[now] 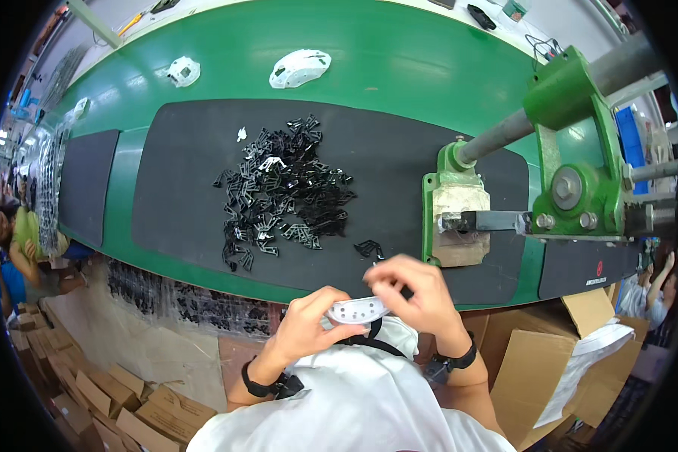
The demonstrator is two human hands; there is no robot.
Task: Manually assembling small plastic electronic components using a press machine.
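Note:
My left hand (309, 317) grips a white plastic shell (358, 309) with rows of small holes, held close to my body at the table's front edge. Its thumb lies below the shell and the fingers are above. My right hand (416, 292) is at the shell's right end, fingers curled together; whatever they pinch is hidden. Just beyond it a few black plastic clips (368, 248) lie on the dark mat (181, 188). A large heap of similar black clips (286, 184) covers the mat's middle, with a few whitish pieces (272, 163) among them.
A green hand press (456, 203) stands on the mat at the right. Two white shells, a larger one (300, 68) and a smaller one (184, 71), lie on the green table (384, 45). Open cardboard boxes (531, 369) stand lower right and lower left. Other people are at both sides.

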